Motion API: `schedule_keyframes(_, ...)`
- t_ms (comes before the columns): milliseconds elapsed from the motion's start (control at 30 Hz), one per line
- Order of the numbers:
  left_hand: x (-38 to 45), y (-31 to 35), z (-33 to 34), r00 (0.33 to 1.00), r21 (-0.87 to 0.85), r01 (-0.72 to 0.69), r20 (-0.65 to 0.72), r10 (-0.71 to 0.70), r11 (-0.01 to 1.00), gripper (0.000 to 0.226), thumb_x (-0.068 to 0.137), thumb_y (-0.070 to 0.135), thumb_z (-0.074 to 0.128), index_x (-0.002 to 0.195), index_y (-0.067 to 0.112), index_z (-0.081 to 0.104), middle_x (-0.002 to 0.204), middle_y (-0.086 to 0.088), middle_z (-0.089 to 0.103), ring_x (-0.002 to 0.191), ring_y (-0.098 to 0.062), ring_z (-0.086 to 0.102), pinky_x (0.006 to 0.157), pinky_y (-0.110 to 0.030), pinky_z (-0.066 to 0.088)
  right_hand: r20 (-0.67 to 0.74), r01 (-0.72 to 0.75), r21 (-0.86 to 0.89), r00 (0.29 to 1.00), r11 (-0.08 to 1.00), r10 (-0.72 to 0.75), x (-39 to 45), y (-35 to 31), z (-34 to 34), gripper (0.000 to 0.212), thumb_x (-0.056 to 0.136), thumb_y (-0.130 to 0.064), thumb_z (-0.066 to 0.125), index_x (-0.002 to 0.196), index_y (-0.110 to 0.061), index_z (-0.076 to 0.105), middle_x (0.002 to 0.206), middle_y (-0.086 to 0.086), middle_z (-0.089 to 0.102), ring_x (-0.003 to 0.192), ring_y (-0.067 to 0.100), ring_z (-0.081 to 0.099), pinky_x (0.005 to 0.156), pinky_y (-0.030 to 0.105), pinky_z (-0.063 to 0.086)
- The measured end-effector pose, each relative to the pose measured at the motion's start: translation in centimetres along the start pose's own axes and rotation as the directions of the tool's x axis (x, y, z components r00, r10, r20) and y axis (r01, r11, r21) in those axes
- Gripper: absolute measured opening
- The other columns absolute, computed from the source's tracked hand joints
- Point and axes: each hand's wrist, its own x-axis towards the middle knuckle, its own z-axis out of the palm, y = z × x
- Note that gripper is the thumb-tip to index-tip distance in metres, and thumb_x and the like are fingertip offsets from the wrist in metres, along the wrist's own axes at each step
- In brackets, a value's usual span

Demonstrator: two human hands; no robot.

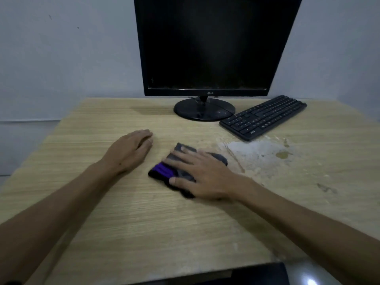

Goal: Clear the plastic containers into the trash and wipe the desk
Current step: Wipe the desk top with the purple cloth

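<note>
The right hand (pixel 202 174) lies flat on a dark cloth (pixel 173 171) with purple stripes, fingers spread and straight, pressing it down onto the wooden counter (pixel 144 219) near its middle. The cloth is bunched and blurred, so its exact shape is hard to make out; part of it shows past the fingertips toward the left and another dark part shows behind the knuckles. The left hand (pixel 131 151) rests palm down on the bare counter just left of the cloth, apart from it, its fingers loosely bent and holding nothing.

Right of the cloth the counter carries a pale, whitish smear (pixel 255 151) with a yellowish spot (pixel 283 154) at its far right side and small flecks scattered around. Behind the smear a black keyboard (pixel 263 117) lies at an angle, its near-left corner close to the smear's edge. A black monitor (pixel 213 46), screen dark, stands at the back of the counter on a round base (pixel 204 109), just left of the keyboard. A light wall (pixel 72 48) rises behind everything. A dark object (pixel 246 273), perhaps a chair back, shows at the bottom edge
</note>
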Motion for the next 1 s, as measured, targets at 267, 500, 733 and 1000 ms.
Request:
schedule_keyframes(267,0.6,2.0,-0.1,1.000,0.059,0.015,0.017,-0.016,0.998,0.036,0.107,0.037,0.045,0.124,0.013,0.065,0.131,-0.009,0.066,0.121,-0.030,0.060,0.124,-0.055,0.010,0.048,0.018,-0.016,0.999,1.000,-0.017,-11.6,-1.6,0.1,0.058,0.105,-0.066,0.027,0.158,-0.054,0.007,0.169,-0.023,0.000,0.154,-0.001,-0.013,0.125,0.029,-0.007)
schedule_keyframes(500,-0.9,6.7,1.9,0.998,-0.008,-0.066,0.016,0.066,0.998,0.044,0.109,0.038,0.039,0.141,0.015,0.058,0.146,-0.004,0.059,0.136,-0.025,0.052,0.125,-0.049,0.019,0.090,-0.299,-0.018,0.950,0.954,0.299,-2.9,5.0,-1.3,0.069,0.103,-0.068,0.022,0.163,-0.035,0.012,0.172,-0.010,0.003,0.159,0.017,-0.002,0.127,0.051,0.006)
schedule_keyframes(733,-0.7,10.0,1.9,0.992,-0.152,-0.114,-0.073,0.104,0.982,0.035,0.109,0.030,0.043,0.128,0.013,0.067,0.128,-0.006,0.070,0.120,-0.024,0.061,0.098,-0.034,0.043,-0.044,-0.243,-0.006,0.969,0.970,0.243,-5.7,-1.1,0.3,0.065,0.105,-0.061,0.024,0.163,-0.034,0.014,0.171,-0.002,0.015,0.158,0.019,0.007,0.127,0.045,0.006)
schedule_keyframes(1000,-2.3,15.8,2.9,0.959,-0.095,-0.279,0.022,0.282,0.956,0.037,0.109,0.030,0.043,0.134,0.015,0.065,0.134,-0.003,0.067,0.126,-0.021,0.059,0.098,-0.028,0.039,-0.163,-0.177,0.008,0.971,0.984,0.175,-13.6,-3.3,2.0,0.058,0.107,-0.054,0.036,0.158,-0.029,0.034,0.167,-0.004,0.028,0.157,0.016,0.016,0.126,0.038,0.013)
